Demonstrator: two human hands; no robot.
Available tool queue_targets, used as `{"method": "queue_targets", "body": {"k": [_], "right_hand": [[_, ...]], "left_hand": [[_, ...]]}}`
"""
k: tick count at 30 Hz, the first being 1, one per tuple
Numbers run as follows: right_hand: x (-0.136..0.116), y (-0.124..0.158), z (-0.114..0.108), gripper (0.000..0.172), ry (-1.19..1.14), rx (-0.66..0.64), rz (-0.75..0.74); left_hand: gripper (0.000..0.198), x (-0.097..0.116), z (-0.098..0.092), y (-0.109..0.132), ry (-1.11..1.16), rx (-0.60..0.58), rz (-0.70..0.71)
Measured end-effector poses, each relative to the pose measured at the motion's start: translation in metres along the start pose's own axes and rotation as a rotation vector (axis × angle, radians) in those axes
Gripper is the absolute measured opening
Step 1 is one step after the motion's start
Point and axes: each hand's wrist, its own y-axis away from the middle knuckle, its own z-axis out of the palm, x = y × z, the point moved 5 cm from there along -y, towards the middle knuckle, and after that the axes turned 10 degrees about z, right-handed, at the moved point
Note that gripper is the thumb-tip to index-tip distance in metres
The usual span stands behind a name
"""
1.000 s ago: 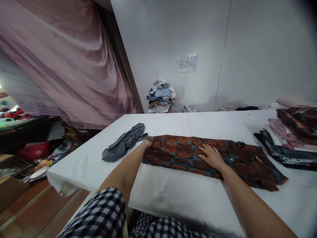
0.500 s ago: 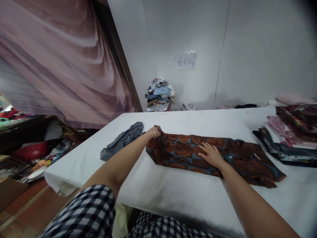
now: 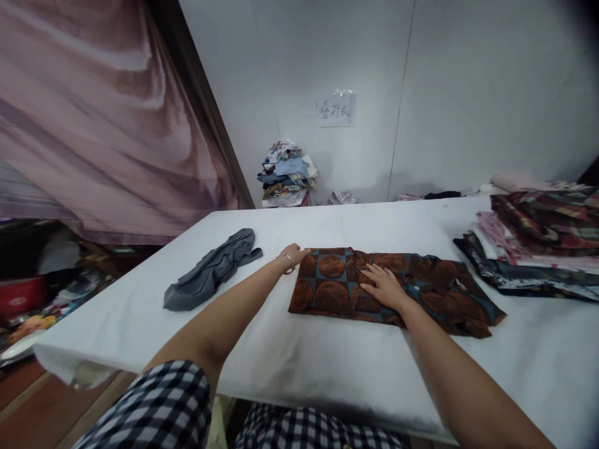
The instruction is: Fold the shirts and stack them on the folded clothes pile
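A brown-and-blue shirt (image 3: pixel 332 290) with a round pattern lies as a long folded strip on the white table. My left hand (image 3: pixel 294 254), with a bracelet at the wrist, is closed on the strip's far left corner. Flat on the middle of the shirt rests my right hand (image 3: pixel 384 287), fingers spread. The shirt's left end lies smooth with a straight edge, while its right end is bunched and shows a small white spot.
A crumpled grey garment (image 3: pixel 213 268) lies left on the white table (image 3: pixel 299 355). Folded clothes (image 3: pixel 543 243) are stacked at the right. Behind the table's far edge rises a clothes pile (image 3: pixel 286 174). A pink curtain (image 3: pixel 107 125) hangs at left, and a handwritten sign (image 3: pixel 337 111) is on the wall.
The shirt's left end, bunched up in my left hand before, now lies folded over and flat, making the strip shorter. My right hand stays on the shirt. The view has shifted slightly right.
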Motion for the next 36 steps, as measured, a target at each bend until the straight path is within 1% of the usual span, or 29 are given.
{"method": "queue_targets", "body": {"k": [2,4,6,8,10,12,13,14,16,18,21,23,25,27,30,31,33,34,36], "right_hand": [[0.0,-0.001,0.0,0.05,-0.007,-0.012,0.0],[-0.001,-0.001,0.0,0.05,-0.009,-0.022,0.0],[-0.002,0.0,-0.002,0.051,-0.004,-0.022,0.001],[-0.003,0.002,-0.004,0.051,-0.001,-0.016,0.005],[-0.005,0.006,-0.007,0.051,-0.013,-0.007,0.01],[-0.01,0.011,-0.01,0.051,-0.042,0.01,-0.006],[-0.014,0.014,-0.01,0.051,-0.059,0.019,-0.026],[-0.019,0.016,-0.01,0.051,-0.075,0.021,-0.053],[-0.031,0.019,-0.005,0.051,-0.098,-0.005,-0.115],[-0.04,0.02,0.002,0.051,-0.102,-0.051,-0.15],[-0.05,0.019,0.008,0.049,-0.092,-0.087,-0.142],[-0.055,0.019,0.006,0.048,-0.105,-0.085,-0.115],[-0.063,0.019,0.0,0.049,-0.141,-0.062,-0.097],[-0.078,0.017,-0.008,0.05,-0.221,-0.024,-0.094],[-0.112,0.008,-0.013,0.05,-0.488,0.0,-0.128],[-0.125,0.004,-0.011,0.052,-0.612,-0.015,-0.132],[-0.148,-0.007,0.002,0.057,-0.851,-0.064,-0.101],[-0.157,-0.013,0.012,0.061,-0.942,-0.086,-0.065],[-0.167,-0.024,0.033,0.068,-1.038,-0.103,0.046]], "left_hand": [[0.05,-0.023,0.011,0.004,0.006,0.005,-0.064],[0.048,-0.034,0.027,0.008,0.04,0.003,-0.075],[0.04,-0.034,0.042,0.011,0.083,0.007,-0.049],[0.031,-0.027,0.05,0.012,0.112,0.026,-0.009],[0.028,-0.021,0.045,0.013,0.116,0.063,0.034],[0.029,-0.022,0.028,0.016,0.098,0.109,0.076],[0.029,-0.027,0.018,0.018,0.081,0.132,0.092],[0.029,-0.034,0.006,0.02,0.06,0.154,0.099],[0.026,-0.058,-0.013,0.025,0.011,0.19,0.078],[0.021,-0.086,-0.024,0.031,-0.017,0.202,0.033],[0.018,-0.118,-0.024,0.039,-0.003,0.191,-0.018],[0.019,-0.129,-0.019,0.041,0.021,0.188,-0.032],[0.021,-0.133,-0.015,0.04,0.042,0.19,-0.034],[0.024,-0.135,-0.012,0.037,0.058,0.191,-0.031],[0.026,-0.138,-0.01,0.035,0.074,0.192,-0.029],[0.027,-0.139,-0.01,0.035,0.077,0.192,-0.029],[0.028,-0.141,-0.009,0.035,0.083,0.19,-0.026],[0.029,-0.141,-0.01,0.035,0.087,0.19,-0.024],[0.03,-0.141,-0.01,0.037,0.097,0.192,-0.019]]}}
